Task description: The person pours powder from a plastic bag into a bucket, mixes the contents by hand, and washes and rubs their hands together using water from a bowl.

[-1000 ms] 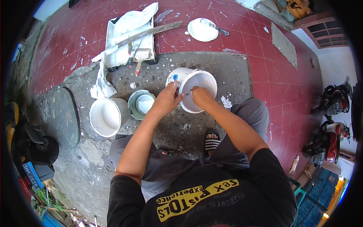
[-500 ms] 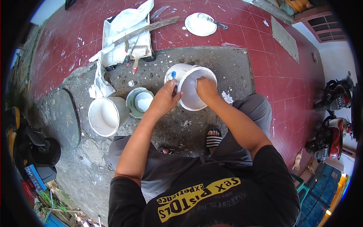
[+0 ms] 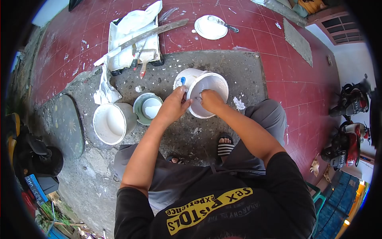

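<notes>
A white bucket [image 3: 220, 82] lies tilted on the concrete, its mouth facing me. My left hand [image 3: 174, 105] grips its left rim, thumb near the opening and fingers on the outside, beside a blue mark. Inside the mouth is my right hand [image 3: 212, 101], its fingers curled near the inner left wall; anything in them is too small to make out. To the left stand a green pot [image 3: 139, 106] with white stuff inside and a second white bucket [image 3: 129, 117].
A paint tray [image 3: 115, 61] at the upper left bears a wooden strip [image 3: 163, 28], a brush [image 3: 147, 56] and white plastic. A white lid [image 3: 207, 30] with a scraper [image 3: 230, 28] lies on red tiles. My knees flank the work spot; motorcycles stand at both sides.
My right hand has moved from the inner left wall up into the bucket and back down to the left. My left hand stays at the rim; the bucket's tilt shifted slightly.
</notes>
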### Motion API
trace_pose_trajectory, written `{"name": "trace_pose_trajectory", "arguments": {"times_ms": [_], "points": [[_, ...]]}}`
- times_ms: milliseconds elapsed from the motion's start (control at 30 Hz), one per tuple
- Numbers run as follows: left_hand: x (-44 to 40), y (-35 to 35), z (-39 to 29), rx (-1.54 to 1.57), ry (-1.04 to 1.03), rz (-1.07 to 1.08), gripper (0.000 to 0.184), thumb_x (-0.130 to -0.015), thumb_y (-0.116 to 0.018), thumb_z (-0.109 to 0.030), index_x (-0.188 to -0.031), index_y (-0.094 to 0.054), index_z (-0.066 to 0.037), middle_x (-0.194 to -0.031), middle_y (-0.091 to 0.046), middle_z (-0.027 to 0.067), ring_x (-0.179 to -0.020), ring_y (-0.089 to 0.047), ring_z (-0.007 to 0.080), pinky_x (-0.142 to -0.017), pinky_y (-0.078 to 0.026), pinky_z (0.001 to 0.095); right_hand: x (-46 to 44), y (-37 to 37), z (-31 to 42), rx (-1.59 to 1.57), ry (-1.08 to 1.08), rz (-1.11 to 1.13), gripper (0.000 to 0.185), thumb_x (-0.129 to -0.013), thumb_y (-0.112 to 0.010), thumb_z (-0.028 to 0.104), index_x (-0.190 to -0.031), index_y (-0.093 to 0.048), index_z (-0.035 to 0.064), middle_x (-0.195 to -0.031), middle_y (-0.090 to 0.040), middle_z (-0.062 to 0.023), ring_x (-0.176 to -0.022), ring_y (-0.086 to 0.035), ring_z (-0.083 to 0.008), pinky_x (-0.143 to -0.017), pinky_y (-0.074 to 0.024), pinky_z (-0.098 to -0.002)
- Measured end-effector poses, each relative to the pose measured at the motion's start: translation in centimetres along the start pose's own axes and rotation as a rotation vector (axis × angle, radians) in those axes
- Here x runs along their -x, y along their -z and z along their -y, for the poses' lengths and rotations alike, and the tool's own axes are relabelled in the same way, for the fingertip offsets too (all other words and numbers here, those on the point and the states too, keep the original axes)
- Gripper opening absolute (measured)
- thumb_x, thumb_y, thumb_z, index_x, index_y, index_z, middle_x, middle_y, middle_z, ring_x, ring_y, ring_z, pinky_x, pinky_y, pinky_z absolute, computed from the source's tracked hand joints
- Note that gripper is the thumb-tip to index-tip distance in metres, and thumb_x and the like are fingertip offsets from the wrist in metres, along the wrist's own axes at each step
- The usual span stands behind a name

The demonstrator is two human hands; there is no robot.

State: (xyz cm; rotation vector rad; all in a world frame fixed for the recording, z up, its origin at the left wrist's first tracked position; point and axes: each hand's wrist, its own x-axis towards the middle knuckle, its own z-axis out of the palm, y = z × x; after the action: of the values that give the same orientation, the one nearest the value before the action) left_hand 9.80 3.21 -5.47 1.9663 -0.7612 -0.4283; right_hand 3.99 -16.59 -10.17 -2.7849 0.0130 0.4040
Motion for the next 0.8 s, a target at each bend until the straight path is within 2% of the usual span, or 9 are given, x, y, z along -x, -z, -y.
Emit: {"name": "trace_pose_trajectory", "arguments": {"times_ms": [33,100,233,300,433,500,633,700,800], "points": [[0.0,0.0,-0.1,0.001,0.003,-0.002,0.030,-0.085,-0.067,-0.014,-0.105,-0.050,0.000,-0.084,-0.053,0.0145,-0.072,-0.055,0.0266,-0.068,-0.046,0.0370,-0.3,0.1,0.0,0.001,0.002,0.003,0.015,-0.077,-0.058,0.008,-0.084,-0.069,0.0009,-0.092,-0.067,-0.0212,-0.082,-0.067,-0.0348,-0.072,-0.0544,-0.0429],[0.1,-0.1,-0.2,-0.024,0.027,0.040,0.030,-0.085,-0.067,-0.014,-0.106,-0.050,0.000,-0.085,-0.053,0.0147,-0.073,-0.055,0.0274,-0.068,-0.046,0.0373,-0.7,0.1,-0.1,0.017,-0.045,-0.174,0.016,-0.077,-0.058,0.007,-0.084,-0.070,-0.0003,-0.093,-0.066,-0.0228,-0.083,-0.067,-0.0360,-0.074,-0.0541,-0.0437],[0.2,0.0,-0.2,-0.031,0.031,0.044,0.030,-0.085,-0.067,-0.014,-0.106,-0.050,0.000,-0.085,-0.053,0.0151,-0.073,-0.055,0.0281,-0.069,-0.046,0.0376,-0.7,0.3,-0.6,0.095,-0.186,-0.064,0.015,-0.075,-0.061,0.008,-0.083,-0.069,-0.0010,-0.092,-0.066,-0.0232,-0.084,-0.066,-0.0365,-0.076,-0.0534,-0.0437],[0.2,-0.2,0.0,-0.019,-0.007,0.020,0.031,-0.085,-0.066,-0.015,-0.107,-0.049,0.000,-0.085,-0.052,0.0154,-0.072,-0.055,0.0284,-0.068,-0.046,0.0382,-0.1,-0.3,-0.3,0.094,-0.002,0.071,0.015,-0.076,-0.060,0.009,-0.083,-0.069,-0.0006,-0.091,-0.066,-0.0225,-0.085,-0.066,-0.0357,-0.077,-0.0531,-0.0432],[-0.2,-0.3,-0.4,-0.049,-0.028,0.029,0.032,-0.085,-0.066,-0.014,-0.107,-0.049,0.000,-0.085,-0.052,0.0152,-0.073,-0.054,0.0282,-0.068,-0.046,0.0382,0.1,0.5,-0.5,-0.039,0.005,-0.045,0.015,-0.077,-0.060,0.009,-0.083,-0.069,-0.0005,-0.092,-0.067,-0.0220,-0.084,-0.067,-0.0355,-0.077,-0.0533,-0.0433],[-0.3,-0.2,-0.8,-0.056,0.007,0.058,0.032,-0.085,-0.067,-0.014,-0.107,-0.048,0.000,-0.086,-0.053,0.0152,-0.074,-0.055,0.0278,-0.068,-0.046,0.0381,-0.2,1.2,-1.0,0.041,-0.165,-0.132,0.016,-0.077,-0.060,0.010,-0.085,-0.069,-0.0004,-0.094,-0.066,-0.0216,-0.087,-0.066,-0.0361,-0.079,-0.0526,-0.0434],[-0.3,-0.7,-0.3,-0.057,-0.028,0.047,0.032,-0.085,-0.067,-0.015,-0.107,-0.049,0.000,-0.085,-0.053,0.0150,-0.073,-0.055,0.0277,-0.068,-0.046,0.0380,0.2,0.5,-1.2,0.107,-0.220,0.057,0.017,-0.076,-0.062,0.012,-0.088,-0.068,0.0003,-0.095,-0.067,-0.0204,-0.087,-0.066,-0.0353,-0.079,-0.0525,-0.0437],[-0.2,-0.8,-0.4,-0.054,-0.054,0.030,0.031,-0.085,-0.067,-0.015,-0.106,-0.049,0.000,-0.084,-0.052,0.0145,-0.072,-0.055,0.0276,-0.067,-0.046,0.0381,0.6,0.4,-0.5,0.003,-0.082,0.095,0.019,-0.077,-0.063,0.014,-0.090,-0.069,0.0018,-0.095,-0.067,-0.0204,-0.086,-0.066,-0.0354,-0.078,-0.0527,-0.0438],[-0.2,-0.5,-1.1,-0.062,-0.003,0.080,0.031,-0.085,-0.067,-0.015,-0.106,-0.048,0.000,-0.083,-0.052,0.0141,-0.071,-0.055,0.0277,-0.067,-0.046,0.0381,0.4,1.7,-0.1,-0.051,-0.172,-0.058,0.019,-0.078,-0.063,0.015,-0.090,-0.069,0.0013,-0.095,-0.066,-0.0218,-0.088,-0.066,-0.0362,-0.079,-0.0526,-0.0437]]}}
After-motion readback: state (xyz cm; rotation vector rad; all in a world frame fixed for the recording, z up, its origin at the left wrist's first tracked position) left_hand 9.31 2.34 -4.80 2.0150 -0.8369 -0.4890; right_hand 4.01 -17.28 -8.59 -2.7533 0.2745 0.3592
